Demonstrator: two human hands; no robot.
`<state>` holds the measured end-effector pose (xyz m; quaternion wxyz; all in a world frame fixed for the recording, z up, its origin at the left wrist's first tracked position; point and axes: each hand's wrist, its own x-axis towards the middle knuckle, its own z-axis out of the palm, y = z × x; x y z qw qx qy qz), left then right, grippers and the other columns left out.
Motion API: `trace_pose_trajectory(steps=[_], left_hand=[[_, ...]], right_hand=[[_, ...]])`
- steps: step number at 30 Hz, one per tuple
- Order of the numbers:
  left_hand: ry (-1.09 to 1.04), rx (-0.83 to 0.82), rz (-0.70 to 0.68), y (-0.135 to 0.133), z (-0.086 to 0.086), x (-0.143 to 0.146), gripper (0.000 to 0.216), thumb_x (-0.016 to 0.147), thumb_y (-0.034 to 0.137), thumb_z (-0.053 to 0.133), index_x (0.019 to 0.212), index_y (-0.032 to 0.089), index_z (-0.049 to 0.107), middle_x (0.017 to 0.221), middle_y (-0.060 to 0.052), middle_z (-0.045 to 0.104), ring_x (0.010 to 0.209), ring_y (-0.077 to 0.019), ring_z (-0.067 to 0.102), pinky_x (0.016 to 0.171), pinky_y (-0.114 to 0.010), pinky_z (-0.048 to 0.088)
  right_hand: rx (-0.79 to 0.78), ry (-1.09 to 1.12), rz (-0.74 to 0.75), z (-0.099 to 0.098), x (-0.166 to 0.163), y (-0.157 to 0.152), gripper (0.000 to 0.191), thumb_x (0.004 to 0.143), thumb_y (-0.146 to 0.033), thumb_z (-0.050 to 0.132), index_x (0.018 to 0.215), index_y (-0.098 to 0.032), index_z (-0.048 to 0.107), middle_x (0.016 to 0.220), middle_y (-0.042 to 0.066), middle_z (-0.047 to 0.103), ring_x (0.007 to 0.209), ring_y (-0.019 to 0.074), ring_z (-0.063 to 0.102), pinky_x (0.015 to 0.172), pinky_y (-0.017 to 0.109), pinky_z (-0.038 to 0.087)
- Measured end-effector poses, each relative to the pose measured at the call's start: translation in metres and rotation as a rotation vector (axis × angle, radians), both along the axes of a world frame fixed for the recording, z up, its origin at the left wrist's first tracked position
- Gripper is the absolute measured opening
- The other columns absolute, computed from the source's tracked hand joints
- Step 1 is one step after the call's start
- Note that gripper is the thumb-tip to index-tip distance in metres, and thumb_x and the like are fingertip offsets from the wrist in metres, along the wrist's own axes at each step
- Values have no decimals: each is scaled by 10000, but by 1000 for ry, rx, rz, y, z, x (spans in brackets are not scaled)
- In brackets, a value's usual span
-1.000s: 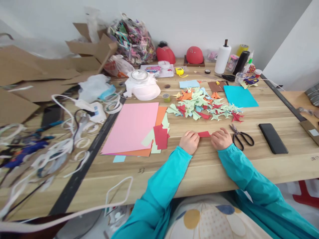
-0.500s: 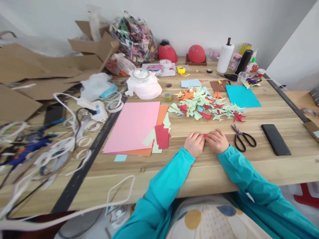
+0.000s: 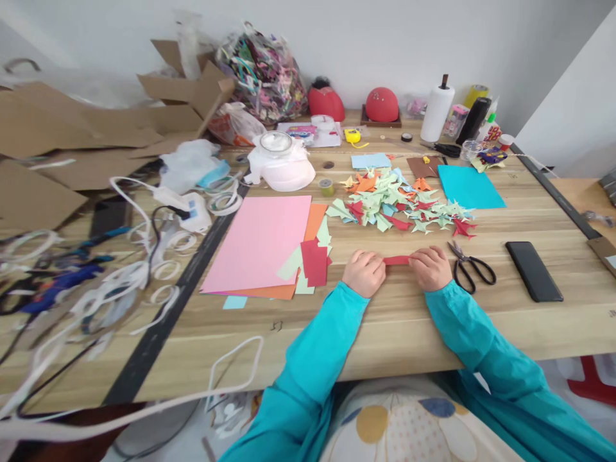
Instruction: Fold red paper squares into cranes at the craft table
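Note:
A narrow strip of folded red paper [image 3: 396, 260] lies flat on the wooden table [image 3: 394, 321], stretched between my two hands. My left hand [image 3: 363, 273] presses its left end with fingers curled down. The right end sits under the closed fingers of my right hand [image 3: 432, 267]. Both arms wear teal sleeves. Beyond the hands spreads a heap of folded paper shapes [image 3: 399, 206] in green, red and orange. Black-handled scissors [image 3: 469, 265] rest just right of my right hand.
A pink sheet [image 3: 260, 240] over orange paper, with red and green offcuts [image 3: 312, 260], lies to the left. A black phone [image 3: 533, 270] and a blue sheet [image 3: 469, 187] are at the right. White tape rings, cables and cardboard crowd the left; a paper towel roll [image 3: 436, 112] stands at the back.
My hands came together over the red paper half a second ago, then slid apart again, so the red strip shows between them once more.

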<state>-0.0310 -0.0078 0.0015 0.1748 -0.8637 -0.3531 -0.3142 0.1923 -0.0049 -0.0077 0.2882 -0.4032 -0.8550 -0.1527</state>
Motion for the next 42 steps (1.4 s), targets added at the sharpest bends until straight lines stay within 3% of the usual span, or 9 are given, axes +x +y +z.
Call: trace_pose_trajectory(steps=[5, 11, 20, 29, 36, 40, 42], left_hand=[[-97, -16, 98, 3, 0, -19, 187, 812, 174, 459, 801, 194, 644, 857, -51, 690, 818, -196, 589, 760, -397, 390], [-81, -27, -29, -6, 0, 11, 203, 824, 213, 480, 961, 166, 623, 1022, -74, 663, 973, -217, 558, 821, -387, 389], [-31, -64, -84, -8, -10, 25, 194, 843, 151, 438, 833, 164, 632, 839, -44, 680, 851, -165, 565, 821, -355, 391], [-47, -39, -64, -9, -2, 14, 212, 819, 144, 435, 858, 185, 639, 861, -44, 689, 846, -184, 579, 779, -377, 389], [-102, -65, -32, -6, -2, 6, 206, 818, 133, 435, 824, 187, 634, 835, -41, 692, 843, -182, 586, 761, -376, 385], [-93, -54, -88, -8, -3, 11, 194, 813, 131, 449, 859, 175, 632, 865, -44, 689, 845, -176, 577, 781, -368, 389], [-73, -96, -96, -10, -4, 15, 209, 825, 144, 435, 884, 176, 633, 888, -56, 684, 867, -177, 572, 792, -373, 389]], right_hand=[[28, 69, -91, 2, 13, 4, 150, 797, -145, 501, 765, -207, 633, 819, 27, 694, 829, 147, 566, 840, 321, 341], [-34, 0, 24, -1, -5, -4, 186, 809, -126, 487, 850, -217, 644, 893, 23, 690, 904, 149, 557, 913, 335, 312], [-14, -22, 130, -1, -22, -12, 195, 807, -109, 482, 872, -198, 643, 881, 20, 693, 876, 138, 560, 931, 335, 319], [11, 8, 48, 9, -7, -8, 146, 800, -159, 514, 800, -217, 648, 836, 13, 697, 881, 152, 572, 945, 372, 302], [62, 163, -43, 8, 10, -1, 104, 786, -165, 534, 803, -194, 633, 811, 37, 696, 827, 157, 587, 890, 366, 351], [-12, 105, 62, 4, -3, -7, 164, 794, -198, 552, 938, -191, 630, 930, 53, 682, 937, 168, 563, 911, 354, 349], [-27, 71, 99, 0, -10, -9, 151, 806, -155, 531, 886, -220, 642, 917, 26, 683, 935, 151, 557, 934, 351, 329]])
